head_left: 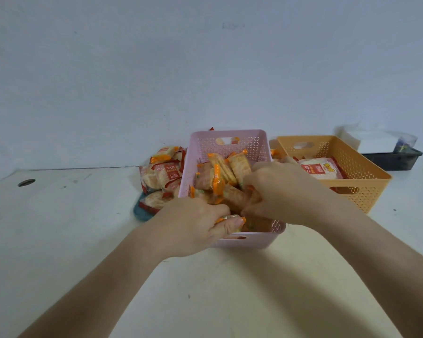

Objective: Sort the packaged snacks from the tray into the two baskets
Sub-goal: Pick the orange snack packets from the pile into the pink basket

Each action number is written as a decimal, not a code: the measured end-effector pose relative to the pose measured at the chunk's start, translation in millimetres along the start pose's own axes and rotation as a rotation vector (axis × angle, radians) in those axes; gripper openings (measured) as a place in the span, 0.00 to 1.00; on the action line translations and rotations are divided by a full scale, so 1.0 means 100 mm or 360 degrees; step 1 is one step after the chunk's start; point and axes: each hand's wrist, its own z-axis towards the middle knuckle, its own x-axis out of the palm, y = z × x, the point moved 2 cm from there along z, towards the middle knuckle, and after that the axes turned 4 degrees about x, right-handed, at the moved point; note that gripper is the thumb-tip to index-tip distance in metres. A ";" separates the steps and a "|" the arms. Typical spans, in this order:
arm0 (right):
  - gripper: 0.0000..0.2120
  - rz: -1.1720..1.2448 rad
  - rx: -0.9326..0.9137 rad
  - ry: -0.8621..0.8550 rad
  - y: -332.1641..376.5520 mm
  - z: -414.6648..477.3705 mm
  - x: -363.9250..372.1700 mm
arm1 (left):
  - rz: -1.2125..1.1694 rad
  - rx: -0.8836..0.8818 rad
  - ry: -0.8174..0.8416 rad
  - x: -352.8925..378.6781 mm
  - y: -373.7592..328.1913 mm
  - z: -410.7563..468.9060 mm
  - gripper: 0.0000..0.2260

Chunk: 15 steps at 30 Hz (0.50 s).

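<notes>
Reaching into the pink basket [230,134], a perforated plastic tub, both hands are working among glossy orange-edged packets [220,172]. The left hand [195,223] is at the near rim, its fingers [230,225] curling round a single packet [230,218]. The right hand [279,191] is digging just beyond, fingers curled; whether they are pinching anything I cannot tell. Left of the fingers, red-labelled packets [164,174] of round crackers are lying heaped on a teal tray [139,211]; to their right, an orange basket [366,172] of the same lattice plastic is holding more. The label printing is appearing upside down and blurred, unreadable.
</notes>
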 end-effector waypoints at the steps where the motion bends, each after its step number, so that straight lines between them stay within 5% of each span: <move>1: 0.16 -0.0018 -0.0006 -0.0017 0.01 -0.02 -0.02 | 0.0000 -0.0006 0.0005 0.00 0.00 0.01 0.30; 6: 0.26 0.0175 -0.0023 0.0031 0.13 -0.23 0.09 | -0.0194 0.0004 0.0184 -0.09 -0.07 0.04 0.18; 12: 0.32 0.0313 0.0052 -0.0228 0.19 -0.27 0.28 | -0.0816 -0.0215 0.0588 -0.29 0.17 0.26 0.15; 15: 0.30 0.0348 -0.0046 -0.0243 0.20 -0.25 0.34 | -0.0629 -0.0160 0.0601 -0.32 0.23 0.37 0.15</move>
